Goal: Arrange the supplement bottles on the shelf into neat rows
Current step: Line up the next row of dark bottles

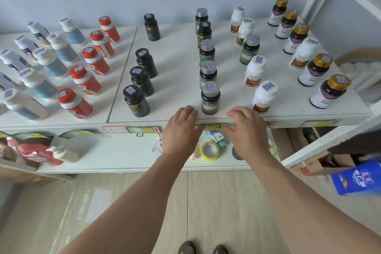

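1. Head camera is looking down at two bare hands by the front edge of the white shelf point(181, 64).
2. Left hand point(181, 130) is reaching out with loose, spread fingers, holding nothing, its fingertips lying at the shelf edge.
3. Right hand point(246, 130) is doing the same, wide and holding nothing.
4. Between the two hands, a dark green bottle with a silver cap point(210, 98) is standing upright, the front one of its row.
5. More bottles are standing in rows: black bottles point(136, 101) to the left, red-capped bottles point(75, 104) farther left, white bottles point(262, 97) to the right, and gold-capped bottles point(329, 92) farthest right.
6. Under the shelf, a roll of yellow tape point(210, 150) is lying on a lower board.
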A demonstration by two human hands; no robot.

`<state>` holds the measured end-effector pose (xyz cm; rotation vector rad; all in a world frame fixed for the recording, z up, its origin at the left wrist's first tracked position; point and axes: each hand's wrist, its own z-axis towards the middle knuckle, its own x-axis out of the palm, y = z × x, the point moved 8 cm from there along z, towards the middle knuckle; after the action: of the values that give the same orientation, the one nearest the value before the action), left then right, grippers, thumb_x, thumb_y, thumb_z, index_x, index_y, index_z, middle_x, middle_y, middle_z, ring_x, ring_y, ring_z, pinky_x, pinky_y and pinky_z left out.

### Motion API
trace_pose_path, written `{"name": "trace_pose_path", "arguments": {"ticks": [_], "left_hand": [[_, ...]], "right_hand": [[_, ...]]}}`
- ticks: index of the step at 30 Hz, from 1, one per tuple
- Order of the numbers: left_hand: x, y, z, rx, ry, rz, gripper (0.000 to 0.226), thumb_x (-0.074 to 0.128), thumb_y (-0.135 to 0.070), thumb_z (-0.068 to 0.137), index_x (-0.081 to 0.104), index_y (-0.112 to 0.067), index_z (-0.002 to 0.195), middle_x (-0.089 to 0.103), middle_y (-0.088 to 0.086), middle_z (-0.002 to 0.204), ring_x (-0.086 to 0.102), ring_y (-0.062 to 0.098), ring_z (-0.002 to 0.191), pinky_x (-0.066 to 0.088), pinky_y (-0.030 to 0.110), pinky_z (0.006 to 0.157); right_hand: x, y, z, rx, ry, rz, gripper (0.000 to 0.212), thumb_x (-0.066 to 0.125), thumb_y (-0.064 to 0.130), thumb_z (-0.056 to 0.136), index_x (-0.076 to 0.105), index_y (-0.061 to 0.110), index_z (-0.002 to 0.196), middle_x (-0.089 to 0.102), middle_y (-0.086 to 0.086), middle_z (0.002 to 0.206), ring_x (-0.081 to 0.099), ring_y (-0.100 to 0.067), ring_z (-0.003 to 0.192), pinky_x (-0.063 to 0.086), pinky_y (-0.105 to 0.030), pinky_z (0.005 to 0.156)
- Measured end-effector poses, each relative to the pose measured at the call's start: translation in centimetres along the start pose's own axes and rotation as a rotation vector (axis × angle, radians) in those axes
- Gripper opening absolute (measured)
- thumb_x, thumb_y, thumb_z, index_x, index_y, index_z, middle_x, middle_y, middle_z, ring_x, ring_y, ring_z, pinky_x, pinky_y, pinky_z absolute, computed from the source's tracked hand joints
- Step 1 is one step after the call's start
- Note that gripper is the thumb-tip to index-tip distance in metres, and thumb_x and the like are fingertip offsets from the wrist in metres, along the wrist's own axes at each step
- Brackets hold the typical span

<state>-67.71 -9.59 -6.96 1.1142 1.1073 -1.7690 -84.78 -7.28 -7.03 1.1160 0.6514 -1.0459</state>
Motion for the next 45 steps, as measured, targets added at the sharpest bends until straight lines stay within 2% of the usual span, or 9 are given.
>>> {"name": "trace_pose_path", "arguments": {"ticks": [10, 14, 18, 23, 27, 31, 33, 40, 45], "left_hand": [[-0.4, 0.1, 0.0, -0.01, -0.089, -0.046, 0.034, 0.078, -0.026, 0.075, 0.068, -0.009, 0.102, 0.064, 0.004, 0.111, 0.055, 0.021, 0.103, 0.051, 0.035, 0.081], [-0.6, -0.2, -0.1, -0.039, -0.02, -0.058, 0.035, 0.072, -0.024, 0.082, 0.065, -0.008, 0.113, 0.06, 0.004, 0.122, 0.055, 0.024, 0.113, 0.046, 0.036, 0.092], [-0.8, 0.1, 0.0, -0.107, 0.133, -0.122, 0.049, 0.063, -0.033, 0.09, 0.053, -0.014, 0.133, 0.046, -0.004, 0.141, 0.04, 0.015, 0.131, 0.032, 0.027, 0.104], [-1.2, 0.5, 0.6, -0.236, 0.247, -0.237, 0.063, 0.06, -0.044, 0.09, 0.039, -0.019, 0.145, 0.037, -0.006, 0.151, 0.032, 0.013, 0.139, 0.031, 0.029, 0.108], [-1.1, 0.6, 1.7, -0.333, 0.273, -0.372, 0.068, 0.065, -0.044, 0.085, 0.038, -0.023, 0.144, 0.043, -0.006, 0.146, 0.039, 0.015, 0.134, 0.035, 0.032, 0.104], [-0.9, -0.2, 3.4, -0.308, 0.276, -0.459, 0.039, 0.064, -0.04, 0.078, 0.052, -0.029, 0.113, 0.062, -0.007, 0.108, 0.056, 0.019, 0.104, 0.042, 0.031, 0.075], [-1.0, -0.3, 4.1, -0.286, 0.288, -0.484, 0.036, 0.065, -0.04, 0.079, 0.053, -0.028, 0.111, 0.064, -0.006, 0.102, 0.058, 0.019, 0.097, 0.04, 0.03, 0.071], [-1.7, 1.3, 4.1, -0.298, 0.425, -0.756, 0.04, 0.073, -0.033, 0.08, 0.062, -0.031, 0.119, 0.067, -0.016, 0.105, 0.056, 0.007, 0.093, 0.04, 0.014, 0.073], [-2.0, 1.4, 4.0, -0.299, 0.52, -0.944, 0.032, 0.075, -0.023, 0.079, 0.068, -0.028, 0.11, 0.073, -0.01, 0.103, 0.067, 0.01, 0.101, 0.049, 0.037, 0.098]], "right_hand": [[0.0, -0.2, 0.2, 0.026, -0.04, 0.018, 0.031, 0.085, 0.019, 0.069, 0.07, 0.013, 0.095, 0.066, -0.002, 0.101, 0.059, -0.033, 0.088, 0.049, -0.041, 0.077], [-0.3, 0.0, 0.3, 0.046, 0.022, 0.016, 0.032, 0.085, 0.018, 0.069, 0.069, 0.012, 0.097, 0.065, -0.003, 0.103, 0.058, -0.032, 0.09, 0.048, -0.039, 0.079], [-0.8, 0.4, 0.4, 0.132, 0.17, 0.066, 0.035, 0.072, 0.025, 0.083, 0.065, 0.012, 0.114, 0.061, -0.003, 0.119, 0.053, -0.029, 0.11, 0.043, -0.037, 0.093], [-3.5, 2.2, 2.3, 0.243, 0.151, 0.314, 0.049, 0.063, 0.038, 0.09, 0.053, 0.015, 0.132, 0.053, -0.003, 0.135, 0.046, -0.021, 0.126, 0.034, -0.027, 0.099], [-3.9, 4.3, 5.1, 0.253, 0.272, 0.429, 0.062, 0.065, 0.045, 0.086, 0.044, 0.024, 0.14, 0.045, 0.006, 0.144, 0.042, -0.012, 0.132, 0.032, -0.023, 0.098], [-2.6, 4.9, 6.9, 0.277, 0.389, 0.42, 0.06, 0.07, 0.043, 0.083, 0.048, 0.027, 0.136, 0.056, 0.01, 0.131, 0.051, -0.011, 0.121, 0.036, -0.023, 0.092], [-2.3, 4.7, 7.2, 0.31, 0.382, 0.405, 0.051, 0.07, 0.041, 0.083, 0.054, 0.026, 0.129, 0.063, 0.007, 0.119, 0.057, -0.015, 0.109, 0.04, -0.024, 0.086], [-3.4, 5.5, 7.9, 0.349, 0.324, 0.429, 0.046, 0.069, 0.044, 0.083, 0.06, 0.024, 0.124, 0.065, 0.006, 0.114, 0.058, -0.012, 0.102, 0.039, -0.022, 0.082], [-4.7, 6.3, 8.3, 0.372, 0.291, 0.431, 0.039, 0.072, 0.046, 0.08, 0.064, 0.025, 0.112, 0.063, 0.011, 0.096, 0.057, -0.009, 0.089, 0.038, -0.017, 0.068]]}}
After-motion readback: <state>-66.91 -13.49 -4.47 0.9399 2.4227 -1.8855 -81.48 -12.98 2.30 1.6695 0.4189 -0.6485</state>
